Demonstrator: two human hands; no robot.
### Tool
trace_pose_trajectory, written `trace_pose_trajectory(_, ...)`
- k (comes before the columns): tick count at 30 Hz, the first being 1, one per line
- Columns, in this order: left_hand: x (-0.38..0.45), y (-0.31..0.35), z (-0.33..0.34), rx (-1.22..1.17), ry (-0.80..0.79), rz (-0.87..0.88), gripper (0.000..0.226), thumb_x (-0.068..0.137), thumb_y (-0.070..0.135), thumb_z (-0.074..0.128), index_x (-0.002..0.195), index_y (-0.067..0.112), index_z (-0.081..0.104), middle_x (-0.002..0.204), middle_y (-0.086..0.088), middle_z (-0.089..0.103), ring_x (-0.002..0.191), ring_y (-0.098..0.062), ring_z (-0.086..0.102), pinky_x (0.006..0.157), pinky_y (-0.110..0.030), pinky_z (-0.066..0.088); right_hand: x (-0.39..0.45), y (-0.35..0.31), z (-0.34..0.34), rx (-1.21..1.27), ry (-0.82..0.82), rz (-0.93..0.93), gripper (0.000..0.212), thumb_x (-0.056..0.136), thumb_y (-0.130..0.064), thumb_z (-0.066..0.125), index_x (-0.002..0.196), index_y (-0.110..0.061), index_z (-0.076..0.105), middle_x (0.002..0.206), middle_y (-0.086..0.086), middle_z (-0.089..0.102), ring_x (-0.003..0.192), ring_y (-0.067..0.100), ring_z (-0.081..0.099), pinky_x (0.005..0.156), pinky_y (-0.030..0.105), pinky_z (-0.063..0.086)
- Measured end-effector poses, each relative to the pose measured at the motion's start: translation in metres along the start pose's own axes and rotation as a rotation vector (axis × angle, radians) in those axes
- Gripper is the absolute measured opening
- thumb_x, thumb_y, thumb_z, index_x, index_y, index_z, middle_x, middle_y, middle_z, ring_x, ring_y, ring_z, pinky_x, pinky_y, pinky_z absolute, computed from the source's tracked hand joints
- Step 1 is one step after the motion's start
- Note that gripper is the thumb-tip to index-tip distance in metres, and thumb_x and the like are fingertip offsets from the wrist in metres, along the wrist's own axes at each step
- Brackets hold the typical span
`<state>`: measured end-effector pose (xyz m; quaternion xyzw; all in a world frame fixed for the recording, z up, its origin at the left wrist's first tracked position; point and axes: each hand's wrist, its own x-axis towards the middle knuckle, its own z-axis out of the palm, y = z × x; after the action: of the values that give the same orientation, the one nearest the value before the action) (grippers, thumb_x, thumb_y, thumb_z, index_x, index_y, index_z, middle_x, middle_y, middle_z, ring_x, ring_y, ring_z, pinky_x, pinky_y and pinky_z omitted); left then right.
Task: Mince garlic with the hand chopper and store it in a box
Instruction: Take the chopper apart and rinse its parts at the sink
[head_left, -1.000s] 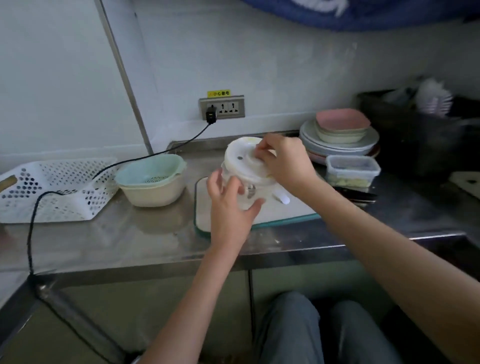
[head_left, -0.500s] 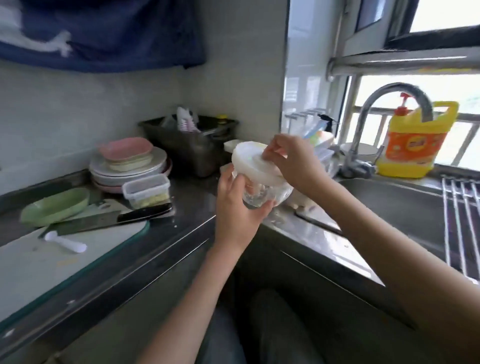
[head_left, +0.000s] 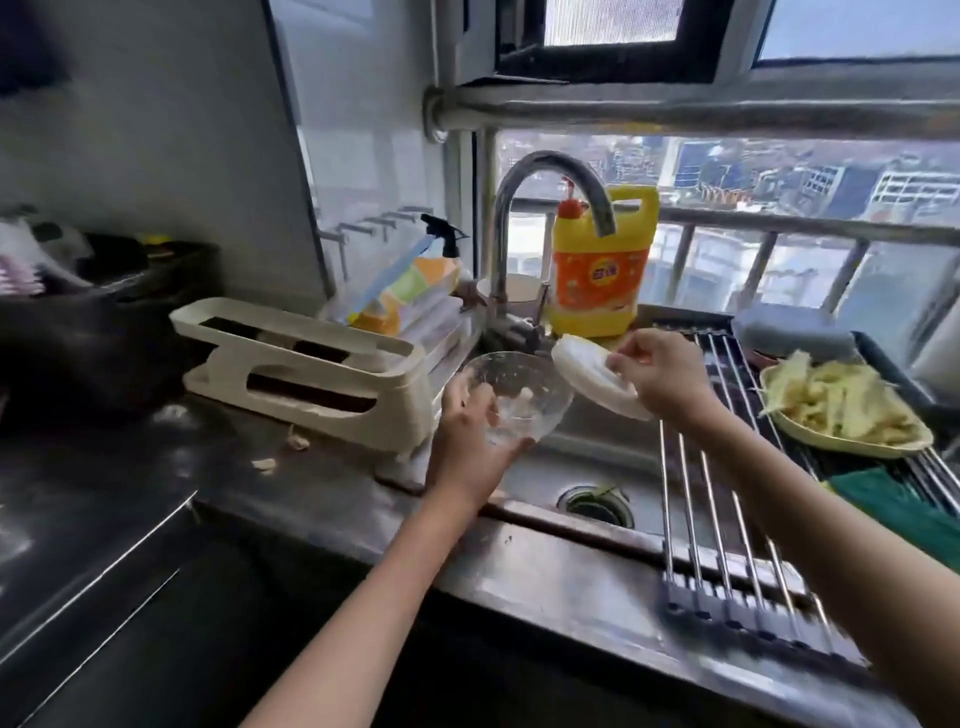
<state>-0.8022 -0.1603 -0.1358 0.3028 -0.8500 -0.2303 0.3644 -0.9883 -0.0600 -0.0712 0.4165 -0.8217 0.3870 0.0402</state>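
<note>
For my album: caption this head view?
Left hand holds chopper bowl, right hand its lid, over sink.

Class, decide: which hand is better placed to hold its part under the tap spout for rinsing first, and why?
Probably the left hand: its clear plastic chopper bowl sits nearer beneath the curved steel tap spout, opening up; the right hand holds the white round lid off to the side.
</note>
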Motion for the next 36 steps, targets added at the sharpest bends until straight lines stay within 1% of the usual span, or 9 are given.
trace_pose_trajectory(6, 0.035, -0.029, 0.016, 0.150, -0.143, -0.009, 0.037, 0.071, 0.011, 0.080, 0.078, 0.013, 0.044, 0.150, -0.009, 0.028, 0.134, -0.023, 0.037, 0.101, -0.026, 0.033, 0.027, 0.026, 0.061, -0.289, -0.304, 0.042, 0.013, 0.086, -0.019, 0.066, 0.083, -0.006, 0.064, 0.091, 0.014, 0.067, 0.083, 0.031, 0.061, 0.069, 0.035, 0.047)
trace_pose_trajectory(12, 0.052, -0.033, 0.028, 0.227, -0.140, -0.061, 0.037, 0.078, 0.023, 0.075, 0.083, 0.017, 0.039, 0.150, -0.005, 0.027, 0.122, -0.026, 0.047, 0.091, -0.030, 0.037, 0.043, 0.052, 0.081, -0.593, -0.459, 0.088, 0.011, 0.085, -0.015, 0.060, 0.091, -0.006, 0.057, 0.104, 0.016, 0.062, 0.095, 0.035, 0.061, 0.069, 0.034, 0.045)
trace_pose_trajectory(16, 0.058, -0.028, 0.031, 0.136, -0.181, -0.069, 0.043, 0.069, 0.018, 0.082, 0.075, 0.014, 0.040, 0.140, -0.007, 0.036, 0.110, -0.026, 0.053, 0.088, -0.032, 0.041, 0.034, 0.061, 0.093, -0.839, -0.802, 0.030, 0.029, 0.078, -0.016, 0.073, 0.101, -0.005, 0.060, 0.107, 0.012, 0.062, 0.099, 0.031, 0.063, 0.069, 0.033, 0.047)
trace_pose_trajectory(22, 0.085, -0.011, 0.056, 0.047, -0.217, -0.139, 0.050, 0.066, 0.020, 0.085, 0.066, 0.018, 0.036, 0.134, -0.006, 0.039, 0.091, -0.021, 0.052, 0.076, -0.026, 0.039, 0.033, 0.059, 0.110, -0.986, -1.058, -0.037, 0.032, 0.072, -0.012, 0.078, 0.054, -0.013, 0.051, 0.079, 0.005, 0.072, 0.060, 0.017, 0.063, 0.056, 0.023, 0.048)
trace_pose_trajectory(25, 0.087, -0.011, 0.071, 0.002, -0.243, -0.143, 0.048, 0.067, 0.021, 0.085, 0.067, 0.016, 0.037, 0.136, -0.005, 0.039, 0.097, -0.023, 0.055, 0.078, -0.026, 0.039, 0.026, 0.057, 0.115, -1.050, -1.246, -0.012, 0.010, 0.082, -0.015, 0.072, 0.076, -0.011, 0.065, 0.095, 0.006, 0.072, 0.068, 0.008, 0.067, 0.061, 0.018, 0.050)
trace_pose_trajectory(27, 0.083, -0.015, 0.076, -0.017, -0.250, -0.147, 0.049, 0.066, 0.023, 0.085, 0.065, 0.018, 0.036, 0.137, -0.004, 0.039, 0.108, -0.022, 0.055, 0.083, -0.026, 0.039, 0.024, 0.061, 0.121, -0.972, -1.384, 0.157, 0.024, 0.090, -0.012, 0.062, 0.108, 0.003, 0.065, 0.114, 0.012, 0.068, 0.099, 0.018, 0.067, 0.085, 0.024, 0.051)
trace_pose_trajectory(29, 0.082, -0.021, 0.076, -0.007, -0.250, -0.144, 0.050, 0.065, 0.023, 0.086, 0.064, 0.018, 0.036, 0.135, -0.003, 0.041, 0.110, -0.022, 0.054, 0.084, -0.026, 0.039, 0.029, 0.064, 0.119, -0.753, -1.310, 0.260, 0.026, 0.088, -0.005, 0.063, 0.110, 0.008, 0.062, 0.110, 0.021, 0.067, 0.098, 0.031, 0.068, 0.086, 0.039, 0.055)
trace_pose_trajectory(32, 0.084, -0.028, 0.070, 0.008, -0.226, -0.138, 0.050, 0.064, 0.022, 0.087, 0.064, 0.018, 0.037, 0.134, -0.003, 0.043, 0.109, -0.022, 0.055, 0.086, -0.027, 0.041, 0.053, 0.058, 0.096, -0.423, -0.761, 0.171, 0.002, 0.082, -0.002, 0.063, 0.082, -0.003, 0.062, 0.080, 0.015, 0.068, 0.068, 0.027, 0.069, 0.059, 0.036, 0.059)
trace_pose_trajectory(36, 0.083, -0.032, 0.068, 0.027, -0.218, -0.143, 0.050, 0.063, 0.023, 0.088, 0.065, 0.017, 0.039, 0.135, -0.001, 0.042, 0.111, -0.020, 0.054, 0.086, -0.026, 0.040, 0.092, 0.036, 0.060, -0.060, -0.145, 0.126, 0.020, 0.090, -0.003, 0.047, 0.108, -0.006, 0.057, 0.106, 0.012, 0.063, 0.086, 0.027, 0.064, 0.074, 0.040, 0.055)
